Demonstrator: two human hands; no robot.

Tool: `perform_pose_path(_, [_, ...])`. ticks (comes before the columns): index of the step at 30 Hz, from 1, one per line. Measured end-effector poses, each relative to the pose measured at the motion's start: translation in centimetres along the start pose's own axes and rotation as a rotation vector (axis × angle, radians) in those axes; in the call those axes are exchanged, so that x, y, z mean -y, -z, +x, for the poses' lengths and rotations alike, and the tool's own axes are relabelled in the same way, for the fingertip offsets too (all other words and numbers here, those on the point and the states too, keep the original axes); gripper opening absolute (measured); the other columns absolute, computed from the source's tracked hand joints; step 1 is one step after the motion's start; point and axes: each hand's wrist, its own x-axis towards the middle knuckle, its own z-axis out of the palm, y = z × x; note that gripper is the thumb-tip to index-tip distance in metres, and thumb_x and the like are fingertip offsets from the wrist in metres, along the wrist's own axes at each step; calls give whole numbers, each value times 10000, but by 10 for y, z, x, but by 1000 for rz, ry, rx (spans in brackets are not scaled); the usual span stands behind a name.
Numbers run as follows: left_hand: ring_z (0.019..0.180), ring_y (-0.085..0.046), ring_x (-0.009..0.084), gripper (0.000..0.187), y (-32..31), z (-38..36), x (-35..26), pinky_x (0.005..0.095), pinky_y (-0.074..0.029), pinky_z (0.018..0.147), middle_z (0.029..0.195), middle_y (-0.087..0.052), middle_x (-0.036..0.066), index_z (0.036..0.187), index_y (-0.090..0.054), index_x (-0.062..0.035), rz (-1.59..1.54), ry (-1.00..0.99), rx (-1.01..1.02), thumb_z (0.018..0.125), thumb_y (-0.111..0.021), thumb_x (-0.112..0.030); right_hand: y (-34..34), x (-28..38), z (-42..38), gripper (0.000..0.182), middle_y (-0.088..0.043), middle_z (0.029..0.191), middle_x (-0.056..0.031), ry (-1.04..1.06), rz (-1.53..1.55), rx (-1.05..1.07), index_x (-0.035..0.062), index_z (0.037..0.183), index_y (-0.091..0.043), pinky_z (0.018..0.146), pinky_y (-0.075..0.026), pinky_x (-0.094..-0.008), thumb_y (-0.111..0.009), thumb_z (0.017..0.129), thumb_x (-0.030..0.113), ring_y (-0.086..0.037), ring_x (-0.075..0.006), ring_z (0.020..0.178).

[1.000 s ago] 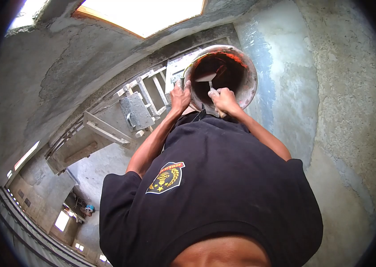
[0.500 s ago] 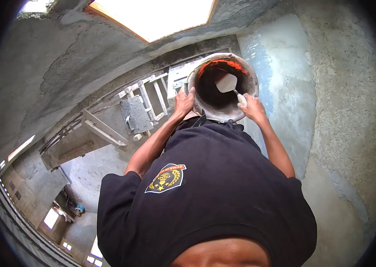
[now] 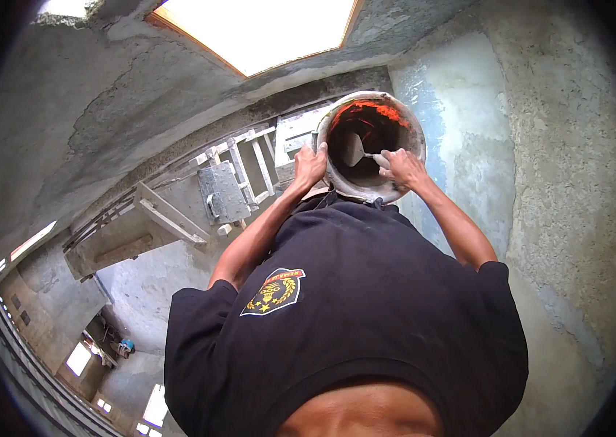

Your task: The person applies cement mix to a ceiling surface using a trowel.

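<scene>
A mortar-caked bucket (image 3: 357,191) is tipped with its mouth facing me, close against my front. Orange shows on its inner wall near the far rim, and the deeper inside is dark. My left hand (image 3: 311,167) is closed on the bucket's left rim. In my right hand (image 3: 403,168) is the handle of a trowel (image 3: 354,150), fingers wrapped round it. The trowel's pointed blade lies inside the bucket mouth, tilted and pointing left. What the bucket holds is hidden in shadow.
Left of the bucket are a wooden ladder-like frame (image 3: 264,162), a grey plastering float or board with a handle (image 3: 222,193) and a wooden angle brace (image 3: 169,216). A bare plastered wall (image 3: 548,189) rises at the right. A bright window opening (image 3: 264,33) is above.
My right hand has drawn a little left over the bucket mouth. The trowel blade has shifted left and lower and turned more edge-on. My left hand keeps its hold on the rim.
</scene>
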Motion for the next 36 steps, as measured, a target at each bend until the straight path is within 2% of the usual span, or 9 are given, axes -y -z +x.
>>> perform_pose_path(12, [860, -607, 430, 465, -4, 6, -7, 466, -469, 754, 846, -596, 330, 936, -547, 131, 52, -36, -85, 843, -557, -325, -16, -16, -45, 484, -632, 891, -225, -43, 191, -108, 100, 1115, -546, 757, -497, -454, -652, 729, 371, -621, -383, 818])
perform_pose_path(17, [802, -626, 398, 415, -7, 15, 2, 460, -472, 722, 800, -608, 302, 896, -581, 103, -33, -19, -47, 841, -554, -308, -31, -36, -55, 477, -633, 831, -235, -88, 276, -168, 77, 1018, -589, 736, -496, -450, -717, 664, 369, -621, -384, 812])
perform_pose_path(21, [708, -637, 342, 427, -1, 10, -3, 446, -471, 646, 692, -609, 256, 803, -598, 97, -33, -107, -142, 857, -508, -317, -30, -39, -66, 385, -650, 845, -182, -88, 308, -237, 41, 899, -614, 700, -509, -400, -745, 641, 295, -640, -342, 779])
perform_pose_path(24, [530, -614, 288, 510, -4, 22, 19, 423, -470, 543, 526, -566, 190, 671, -593, 87, -110, -6, -64, 857, -511, -380, -38, -53, -85, 344, -652, 814, -160, 0, 431, -377, 45, 880, -624, 671, -506, -372, -754, 633, 246, -647, -311, 749])
perform_pose_path(28, [501, -603, 264, 543, -1, 20, 16, 416, -472, 538, 507, -555, 184, 651, -585, 96, -94, -14, -66, 860, -506, -399, -51, -60, -84, 341, -641, 781, -154, -8, 553, -451, 68, 890, -610, 651, -506, -375, -756, 627, 228, -639, -326, 727])
perform_pose_path(31, [484, -531, 173, 420, 5, 15, 7, 358, -426, 467, 531, -533, 93, 762, -596, 50, -60, 17, 0, 872, -493, -342, -64, -55, -79, 341, -638, 771, -166, -68, 601, -473, 68, 908, -599, 641, -502, -383, -730, 647, 244, -643, -327, 728])
perform_pose_path(33, [495, -524, 166, 430, 7, 12, 7, 354, -414, 466, 530, -530, 89, 752, -592, 49, -80, 30, 1, 871, -503, -355, -69, -50, -74, 387, -629, 712, -130, 25, 634, -576, 37, 949, -611, 605, -488, -344, -704, 676, 295, -617, -215, 625])
perform_pose_path(34, [495, -524, 166, 430, 8, 11, 6, 354, -414, 466, 530, -530, 89, 752, -592, 49, -79, 25, -2, 871, -503, -355, -70, -50, -71, 387, -629, 712, -130, 28, 634, -580, 37, 949, -611, 605, -488, -344, -704, 676, 295, -617, -215, 625])
perform_pose_path(36, [497, -522, 162, 432, 8, 8, 3, 352, -413, 468, 532, -530, 90, 733, -585, 48, -80, 41, -20, 870, -510, -356, -66, -46, -68, 306, -617, 695, -160, 36, 661, -590, 37, 875, -583, 581, -488, -377, -679, 680, 252, -638, -323, 663])
